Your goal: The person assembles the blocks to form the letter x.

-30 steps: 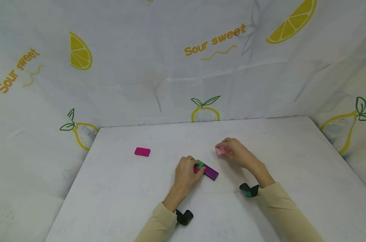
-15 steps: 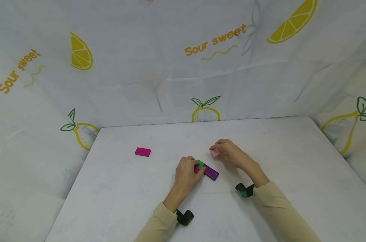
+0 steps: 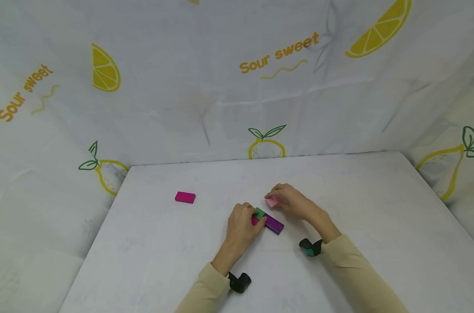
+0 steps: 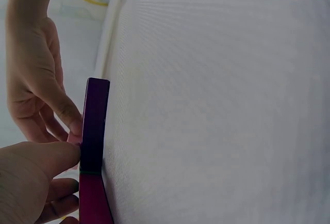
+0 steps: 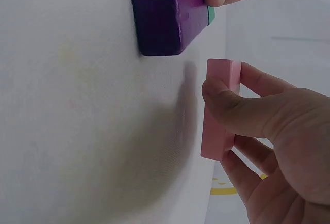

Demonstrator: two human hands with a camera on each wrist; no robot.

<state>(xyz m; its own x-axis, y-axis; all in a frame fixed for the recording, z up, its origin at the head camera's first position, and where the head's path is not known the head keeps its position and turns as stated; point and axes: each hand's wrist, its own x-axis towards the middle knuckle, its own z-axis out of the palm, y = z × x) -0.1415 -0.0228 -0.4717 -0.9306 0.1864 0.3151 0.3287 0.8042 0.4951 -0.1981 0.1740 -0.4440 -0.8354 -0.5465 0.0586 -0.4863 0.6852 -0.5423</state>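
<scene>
A magenta block (image 3: 185, 197) is lying leftmost; the left hand (image 3: 241, 221) is pinching a block row (image 3: 271, 222) — slanting nearer rightward; the right hand (image 3: 293, 202) is pinching a pink block (image 5: 215, 139) above the table (image 3: 151, 243) — long axis running roughly level.

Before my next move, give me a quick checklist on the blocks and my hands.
1. Grip of the right hand on the pink block: ok.
2. The pink block down on the table: not ok, held above it.
3. The left hand touching the purple block: ok.
4. The green block flush with the purple block: cannot tell, partly covered.
5. The lone magenta block clear of both hands: ok.
</scene>
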